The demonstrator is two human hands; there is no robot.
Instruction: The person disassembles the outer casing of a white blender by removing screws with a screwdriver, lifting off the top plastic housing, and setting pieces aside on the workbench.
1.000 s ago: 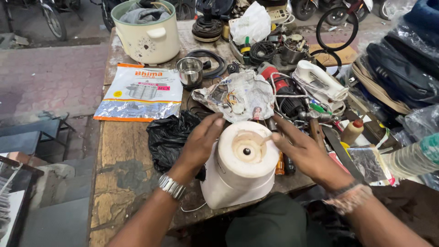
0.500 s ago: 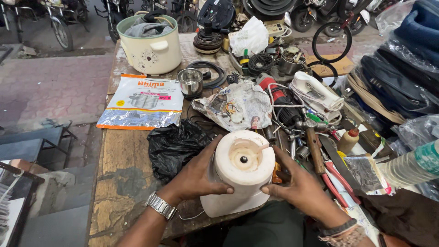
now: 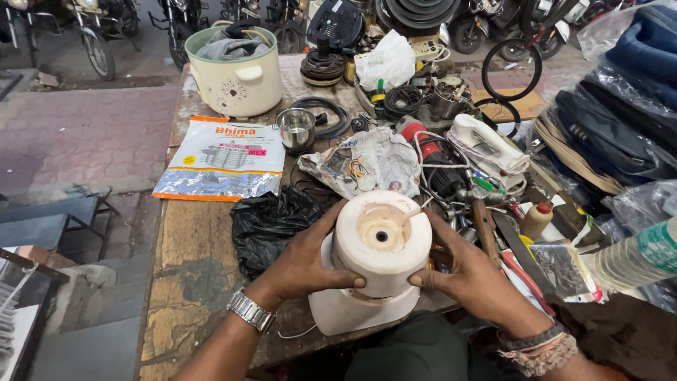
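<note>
A white appliance base (image 3: 377, 257) with a round top and a hole in its middle stands at the near edge of the wooden workbench (image 3: 190, 254). My left hand (image 3: 303, 261) clasps its left side, with a metal watch on that wrist. My right hand (image 3: 469, 271) clasps its right side, thumb against the front. A crumpled black plastic bag (image 3: 271, 222) lies just left of the base, and a wad of newspaper with wires (image 3: 367, 166) lies behind it.
A cream cooker pot (image 3: 233, 70) stands at the far left, a silver printed pouch (image 3: 222, 159) and a small steel cup (image 3: 296, 127) nearer. Tools, cables, a white iron (image 3: 486, 144) and a small bottle (image 3: 536, 219) crowd the right side. Motorbikes stand beyond the bench.
Both hands slid from the top rim down onto the sides of the white base and now clasp it. The base sits slightly more upright and centred.
</note>
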